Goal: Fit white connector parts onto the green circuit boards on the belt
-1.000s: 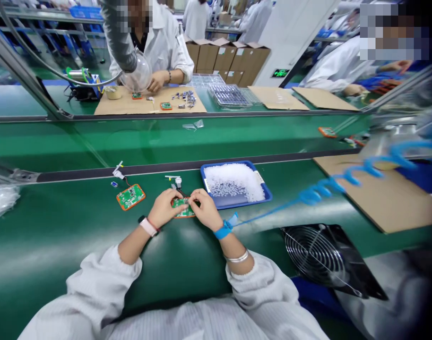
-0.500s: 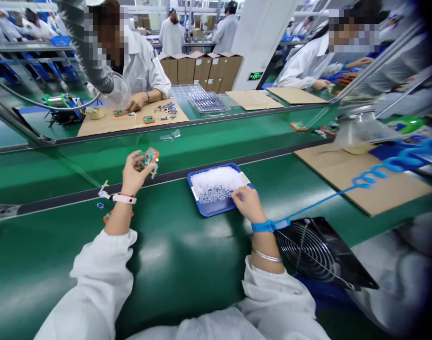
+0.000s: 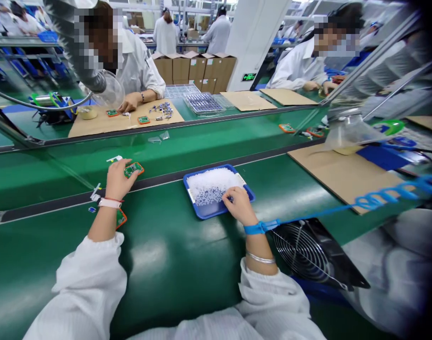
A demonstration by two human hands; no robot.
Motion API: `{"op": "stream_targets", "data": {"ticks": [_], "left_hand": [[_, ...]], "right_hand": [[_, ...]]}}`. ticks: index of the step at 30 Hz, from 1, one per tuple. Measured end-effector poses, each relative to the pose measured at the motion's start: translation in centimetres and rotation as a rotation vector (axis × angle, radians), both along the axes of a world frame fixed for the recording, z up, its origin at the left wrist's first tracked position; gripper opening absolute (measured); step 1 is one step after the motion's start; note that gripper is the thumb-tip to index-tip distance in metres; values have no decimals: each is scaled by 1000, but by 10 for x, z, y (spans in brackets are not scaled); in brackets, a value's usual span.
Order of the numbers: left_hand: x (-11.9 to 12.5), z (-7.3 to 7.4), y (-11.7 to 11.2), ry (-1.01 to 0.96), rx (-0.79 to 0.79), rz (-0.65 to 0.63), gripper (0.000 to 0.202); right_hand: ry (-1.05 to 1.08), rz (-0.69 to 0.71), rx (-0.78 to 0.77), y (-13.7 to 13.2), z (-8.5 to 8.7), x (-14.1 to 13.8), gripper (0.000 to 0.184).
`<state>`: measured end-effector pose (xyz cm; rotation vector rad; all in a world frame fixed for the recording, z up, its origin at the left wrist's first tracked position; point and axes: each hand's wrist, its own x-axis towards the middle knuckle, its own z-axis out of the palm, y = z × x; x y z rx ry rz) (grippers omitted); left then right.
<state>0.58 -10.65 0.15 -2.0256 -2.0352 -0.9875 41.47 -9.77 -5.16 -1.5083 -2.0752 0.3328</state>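
Note:
My left hand [image 3: 117,180] rests at the belt's dark divider strip, its fingertips against a green circuit board with an orange edge [image 3: 133,169]. A second orange-edged board [image 3: 121,218] lies partly hidden under my left wrist. My right hand [image 3: 239,205] sits at the near side of a blue tray [image 3: 202,213], its fingertips among white plastic pellets [image 3: 209,183] and nothing visible in them. A small white part [image 3: 95,194] and a tiny blue part [image 3: 91,209] lie left of my left wrist.
A blue coiled cord [image 3: 379,200] runs right from my wrist strap. A wire fan guard [image 3: 301,250] stands at the near right, with a cardboard sheet [image 3: 343,179] beyond it. Across the belts, a co-worker's hand [image 3: 129,102] works over cardboard among small parts.
Both hands have left the board at the centre. My left hand carried that board to the far side and lowered it to the strip. My right hand moved onto the tray.

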Motion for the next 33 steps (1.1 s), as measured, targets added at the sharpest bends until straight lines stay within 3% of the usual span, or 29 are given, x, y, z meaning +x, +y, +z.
{"op": "stream_targets", "data": {"ticks": [2,4,9,12,16,22,27,33], "left_hand": [[-1,7,-28,7,2,-14,41],[-5,4,-62,29,-36,-10,44],[-21,-31,-149,95,-212,104,61],[-24,-44,-178,102,-302,107,73],[-20,-44,-181,54,-216,165,71],[-12,-35,-178,66,-239,165,66],[4,-31,-178,74,-217,66,61],[38,-38,-162,50,-217,-180,55]], "right_hand": [[-9,8,1,0,-1,-1,12],[-25,15,-8,0,-2,-2,13],[-63,25,-60,1,-4,0,13],[-51,37,-79,3,-4,1,14],[-49,33,-68,6,-6,2,14],[-111,35,-89,3,0,-3,15],[-141,-12,-137,-4,14,-11,16],[-141,-67,-132,-1,15,-15,16]]}}
